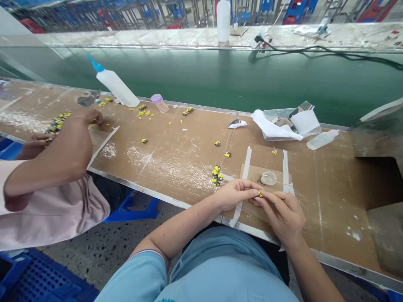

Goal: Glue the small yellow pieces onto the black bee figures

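Between the fingertips of both hands is a small yellow-and-black piece [260, 193]. My left hand [237, 193] pinches it from the left, and my right hand [285, 212] closes on it from the right; the fingers cover most of it. Just beyond the hands sits a small clear round dish [268, 178], with a thin stick [283, 183] reaching from it to the right. A little cluster of similar yellow-and-black pieces [217, 176] lies left of my left hand. Two more single pieces, one yellow-and-black [227, 154] and another [217, 143], rest farther back.
At the left, a co-worker's arm [63, 151] reaches over more pieces [58, 122]. A white bottle with blue tip [116, 87], a purple-lidded jar [160, 103], a clear tray [283, 123] with white material and a small translucent bottle [323, 139] line the far edge. Beyond runs a green belt [189, 75].
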`<state>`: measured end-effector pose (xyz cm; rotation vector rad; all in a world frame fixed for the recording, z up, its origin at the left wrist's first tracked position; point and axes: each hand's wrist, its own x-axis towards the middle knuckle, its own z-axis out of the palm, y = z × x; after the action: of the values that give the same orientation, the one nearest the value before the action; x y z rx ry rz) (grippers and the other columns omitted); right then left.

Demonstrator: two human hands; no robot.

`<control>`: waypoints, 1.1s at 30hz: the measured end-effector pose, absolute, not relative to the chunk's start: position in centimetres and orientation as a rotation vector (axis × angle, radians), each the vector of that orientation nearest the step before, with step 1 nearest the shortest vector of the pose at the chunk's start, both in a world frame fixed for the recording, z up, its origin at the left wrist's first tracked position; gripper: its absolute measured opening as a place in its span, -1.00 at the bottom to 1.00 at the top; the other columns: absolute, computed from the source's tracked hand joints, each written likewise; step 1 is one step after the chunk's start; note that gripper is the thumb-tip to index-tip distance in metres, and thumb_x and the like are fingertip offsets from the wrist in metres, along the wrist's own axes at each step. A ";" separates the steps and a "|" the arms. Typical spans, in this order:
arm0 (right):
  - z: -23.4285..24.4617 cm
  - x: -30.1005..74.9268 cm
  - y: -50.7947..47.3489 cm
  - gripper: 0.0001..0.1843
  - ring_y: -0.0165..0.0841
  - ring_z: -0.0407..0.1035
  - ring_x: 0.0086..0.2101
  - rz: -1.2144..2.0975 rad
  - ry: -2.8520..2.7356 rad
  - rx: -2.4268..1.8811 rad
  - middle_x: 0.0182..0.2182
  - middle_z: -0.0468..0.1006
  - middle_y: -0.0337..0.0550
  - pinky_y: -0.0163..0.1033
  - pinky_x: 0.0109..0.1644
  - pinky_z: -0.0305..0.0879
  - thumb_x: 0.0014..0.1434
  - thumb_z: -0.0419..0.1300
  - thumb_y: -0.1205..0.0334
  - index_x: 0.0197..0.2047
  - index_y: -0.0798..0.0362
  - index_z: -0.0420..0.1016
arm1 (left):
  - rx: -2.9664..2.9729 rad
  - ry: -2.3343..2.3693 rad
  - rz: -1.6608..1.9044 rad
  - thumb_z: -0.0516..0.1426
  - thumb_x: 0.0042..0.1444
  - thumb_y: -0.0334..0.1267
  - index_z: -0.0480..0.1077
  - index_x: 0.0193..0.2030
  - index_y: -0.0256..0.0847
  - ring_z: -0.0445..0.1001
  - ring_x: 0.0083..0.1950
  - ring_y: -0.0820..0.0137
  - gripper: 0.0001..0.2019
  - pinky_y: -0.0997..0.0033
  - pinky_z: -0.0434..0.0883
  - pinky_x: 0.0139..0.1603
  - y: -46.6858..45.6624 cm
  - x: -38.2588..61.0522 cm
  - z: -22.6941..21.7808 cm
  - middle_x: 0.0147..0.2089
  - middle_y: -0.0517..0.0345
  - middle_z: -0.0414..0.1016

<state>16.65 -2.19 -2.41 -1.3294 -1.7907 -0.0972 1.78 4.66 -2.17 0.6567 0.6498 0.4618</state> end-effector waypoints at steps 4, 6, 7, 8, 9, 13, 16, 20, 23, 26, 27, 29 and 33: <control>-2.4 16.5 -2.2 -0.84 -0.48 0.32 -0.44 -0.074 -1.784 -1.308 -0.43 0.44 -0.24 -0.36 -0.37 0.29 0.13 0.24 0.35 -0.18 0.02 0.49 | 0.629 0.639 0.446 0.41 -0.35 -0.07 0.47 -0.34 -0.36 0.47 -0.43 0.52 -0.53 0.42 0.40 -0.18 4.7 1.7 -2.2 -0.44 0.15 0.52; -2.4 16.5 -2.3 -0.84 -0.48 0.31 -0.44 -0.066 -1.784 -1.300 -0.43 0.44 -0.23 -0.36 -0.37 0.29 0.12 0.25 0.36 -0.19 0.04 0.49 | 0.624 0.638 0.444 0.41 -0.35 -0.08 0.47 -0.35 -0.36 0.47 -0.44 0.52 -0.54 0.44 0.40 -0.20 4.8 1.7 -2.2 -0.45 0.16 0.52; -2.5 16.5 -2.3 -0.84 -0.48 0.31 -0.44 -0.065 -1.782 -1.295 -0.43 0.44 -0.23 -0.36 -0.36 0.29 0.12 0.25 0.37 -0.19 0.05 0.49 | 0.622 0.635 0.442 0.41 -0.35 -0.08 0.47 -0.35 -0.36 0.47 -0.44 0.53 -0.54 0.44 0.40 -0.21 4.8 1.6 -2.3 -0.46 0.16 0.52; -2.5 16.5 -2.3 -0.84 -0.48 0.31 -0.44 -0.061 -1.780 -1.291 -0.43 0.45 -0.23 -0.36 -0.36 0.29 0.11 0.25 0.37 -0.19 0.05 0.49 | 0.620 0.631 0.437 0.41 -0.35 -0.09 0.48 -0.35 -0.36 0.47 -0.45 0.53 -0.54 0.45 0.40 -0.22 4.8 1.6 -2.3 -0.46 0.15 0.52; -2.5 16.5 -2.3 -0.84 -0.48 0.31 -0.44 -0.057 -1.775 -1.288 -0.43 0.45 -0.23 -0.36 -0.36 0.29 0.11 0.25 0.37 -0.19 0.05 0.49 | 0.618 0.627 0.432 0.41 -0.35 -0.09 0.48 -0.34 -0.37 0.47 -0.45 0.53 -0.54 0.46 0.40 -0.24 4.8 1.6 -2.4 -0.46 0.15 0.52; -2.5 16.5 -2.2 -0.82 -0.49 0.32 -0.44 -0.043 -1.752 -1.304 -0.43 0.45 -0.24 -0.36 -0.37 0.29 0.11 0.25 0.38 -0.18 0.04 0.49 | 0.607 0.604 0.414 0.40 -0.33 -0.06 0.50 -0.32 -0.37 0.50 -0.42 0.50 -0.53 0.47 0.41 -0.23 4.9 1.6 -2.4 -0.44 0.10 0.54; -2.6 16.5 -2.1 -0.86 -0.48 0.33 -0.46 -0.051 -1.732 -1.334 -0.44 0.45 -0.23 -0.36 -0.39 0.30 0.12 0.25 0.35 -0.20 0.04 0.51 | 0.606 0.565 0.401 0.39 -0.27 -0.07 0.51 -0.30 -0.38 0.51 -0.37 0.49 -0.55 0.44 0.41 -0.16 4.9 1.6 -2.2 -0.40 0.06 0.55; -2.6 16.5 -2.1 -0.89 -0.48 0.34 -0.47 -0.026 -1.694 -1.367 -0.45 0.47 -0.23 -0.36 -0.41 0.31 0.12 0.25 0.30 -0.23 0.03 0.54 | 0.593 0.542 0.396 0.38 -0.22 -0.12 0.52 -0.27 -0.39 0.52 -0.34 0.46 -0.59 0.39 0.41 -0.08 4.9 1.5 -2.3 -0.36 0.02 0.57; -2.6 16.5 -2.1 -0.90 -0.48 0.35 -0.47 -0.012 -1.684 -1.369 -0.46 0.47 -0.23 -0.36 -0.41 0.31 0.13 0.25 0.29 -0.24 0.02 0.55 | 0.576 0.560 0.399 0.38 -0.23 -0.15 0.51 -0.26 -0.38 0.52 -0.34 0.46 -0.59 0.38 0.42 -0.09 4.9 1.4 -2.4 -0.36 0.04 0.56; -2.6 16.5 -2.1 -0.90 -0.48 0.35 -0.47 -0.001 -1.680 -1.366 -0.46 0.48 -0.23 -0.36 -0.42 0.31 0.13 0.25 0.29 -0.24 0.02 0.55 | 0.573 0.579 0.400 0.39 -0.25 -0.14 0.51 -0.29 -0.39 0.52 -0.36 0.47 -0.59 0.40 0.42 -0.12 4.9 1.5 -2.4 -0.38 0.05 0.56; -2.6 16.5 -2.1 -0.90 -0.48 0.35 -0.47 0.003 -1.681 -1.365 -0.46 0.48 -0.23 -0.36 -0.42 0.31 0.13 0.25 0.29 -0.24 0.02 0.55 | 0.572 0.582 0.399 0.39 -0.27 -0.14 0.51 -0.30 -0.39 0.52 -0.37 0.47 -0.58 0.40 0.43 -0.14 4.9 1.5 -2.3 -0.39 0.05 0.56; -2.7 16.6 -2.2 -0.90 -0.48 0.35 -0.47 0.016 -1.680 -1.366 -0.45 0.48 -0.23 -0.36 -0.41 0.32 0.13 0.24 0.30 -0.24 0.01 0.55 | 0.565 0.587 0.404 0.40 -0.29 -0.13 0.50 -0.31 -0.40 0.52 -0.39 0.47 -0.57 0.41 0.43 -0.16 4.9 1.6 -2.3 -0.41 0.06 0.55; -2.8 16.6 -2.2 -0.91 -0.48 0.36 -0.48 0.024 -1.679 -1.369 -0.46 0.48 -0.24 -0.36 -0.42 0.32 0.13 0.24 0.28 -0.26 0.01 0.55 | 0.548 0.599 0.419 0.41 -0.32 -0.15 0.49 -0.32 -0.39 0.52 -0.41 0.46 -0.57 0.41 0.43 -0.19 4.8 1.7 -2.4 -0.44 0.08 0.55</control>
<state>16.63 -2.19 -2.79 -1.3685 -1.6794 0.0244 1.73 4.83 -2.36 0.5481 0.5994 0.4187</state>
